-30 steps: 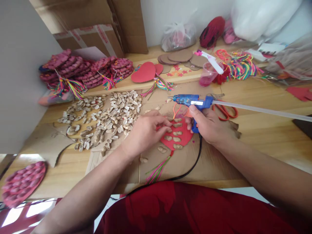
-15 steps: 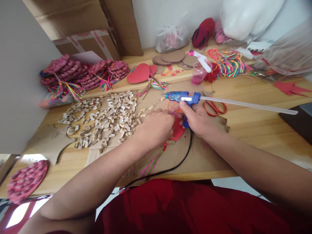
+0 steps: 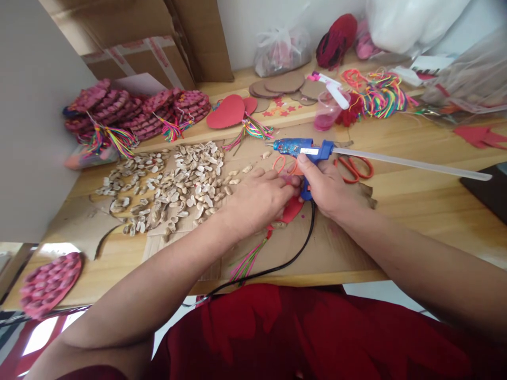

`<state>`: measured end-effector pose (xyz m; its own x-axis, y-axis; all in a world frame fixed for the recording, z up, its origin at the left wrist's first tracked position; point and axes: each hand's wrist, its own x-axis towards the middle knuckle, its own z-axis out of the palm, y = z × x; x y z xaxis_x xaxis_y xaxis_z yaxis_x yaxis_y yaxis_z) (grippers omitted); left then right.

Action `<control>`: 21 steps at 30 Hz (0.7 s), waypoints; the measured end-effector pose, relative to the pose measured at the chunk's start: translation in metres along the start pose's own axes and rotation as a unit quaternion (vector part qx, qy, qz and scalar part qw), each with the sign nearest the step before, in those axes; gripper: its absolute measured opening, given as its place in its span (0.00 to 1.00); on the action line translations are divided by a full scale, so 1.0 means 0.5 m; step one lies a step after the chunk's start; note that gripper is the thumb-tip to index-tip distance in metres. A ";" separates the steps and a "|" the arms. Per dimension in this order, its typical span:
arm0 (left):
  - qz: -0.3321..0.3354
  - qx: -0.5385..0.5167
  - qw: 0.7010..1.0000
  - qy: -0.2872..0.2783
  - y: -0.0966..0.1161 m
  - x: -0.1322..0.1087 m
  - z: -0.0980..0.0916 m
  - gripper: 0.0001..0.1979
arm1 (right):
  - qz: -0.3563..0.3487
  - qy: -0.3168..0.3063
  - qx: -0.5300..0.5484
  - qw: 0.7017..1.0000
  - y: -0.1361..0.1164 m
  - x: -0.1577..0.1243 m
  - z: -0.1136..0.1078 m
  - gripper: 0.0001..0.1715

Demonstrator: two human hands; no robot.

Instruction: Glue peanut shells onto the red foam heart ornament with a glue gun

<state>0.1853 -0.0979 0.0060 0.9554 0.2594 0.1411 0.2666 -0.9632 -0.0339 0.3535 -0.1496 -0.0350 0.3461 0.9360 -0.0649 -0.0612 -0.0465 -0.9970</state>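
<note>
A blue hot glue gun (image 3: pixel 291 149) with a long clear glue stick in its back is gripped in my right hand (image 3: pixel 328 189), its nozzle pointing left. Over a red cut-out piece (image 3: pixel 293 210) lying on the cardboard, my left hand (image 3: pixel 264 198) bends with its fingers pressed together close to the right hand. Whatever those fingertips hold is hidden. From the red piece a pink and green tassel (image 3: pixel 249 258) hangs toward me. Peanut shells (image 3: pixel 190 184) lie spread to the left of my left hand. Orange-handled scissors (image 3: pixel 356 169) rest behind my right hand.
The gun's black cord (image 3: pixel 273 274) runs across the front edge. Peanut-covered pink pieces (image 3: pixel 130 113) are stacked at the back left; another (image 3: pixel 51 285) lies front left. A red heart (image 3: pixel 226 112), cardboard discs (image 3: pixel 283 84), a plastic cup (image 3: pixel 328 111) and colourful tassels (image 3: pixel 384 95) stand behind.
The left hand's fingers have reached out to the right, from a more curled pose, over the red piece. My right hand still holds the glue gun. The view has shifted slightly.
</note>
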 end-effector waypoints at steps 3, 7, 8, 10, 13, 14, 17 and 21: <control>0.008 -0.037 0.999 0.008 -0.006 0.001 0.009 0.05 | -0.007 -0.007 0.011 1.000 0.002 0.001 0.001 0.30; -0.012 -0.197 0.979 0.041 -0.018 0.001 0.008 0.06 | -0.003 -0.005 0.028 1.000 0.003 0.001 0.001 0.31; -0.033 -0.252 0.966 0.052 -0.021 0.000 0.004 0.06 | -0.002 -0.005 0.033 0.999 0.000 0.000 0.001 0.30; -0.086 -0.355 0.928 0.081 -0.026 -0.002 -0.007 0.04 | -0.004 -0.012 0.051 0.999 -0.011 -0.005 0.001 0.27; -0.144 -0.446 0.875 0.120 -0.030 -0.007 -0.019 0.04 | -0.006 -0.028 0.085 0.996 -0.032 -0.014 0.001 0.26; -0.157 -0.459 0.865 0.130 -0.030 -0.010 -0.021 0.04 | -0.005 -0.031 0.095 0.995 -0.038 -0.016 0.000 0.27; -0.189 -0.461 0.852 0.162 -0.026 -0.018 -0.019 0.04 | -0.001 -0.029 0.115 0.993 -0.041 -0.015 -0.001 0.27; -0.202 -0.516 0.813 0.180 -0.017 -0.029 -0.010 0.03 | 0.013 -0.018 0.133 0.991 -0.031 -0.011 0.002 0.24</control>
<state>0.1686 -0.0938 0.0094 0.6678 0.7109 0.2205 0.1239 -0.3983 0.9088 0.3515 -0.1536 -0.0193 0.3085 0.9476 -0.0833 -0.3153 0.0192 -0.9488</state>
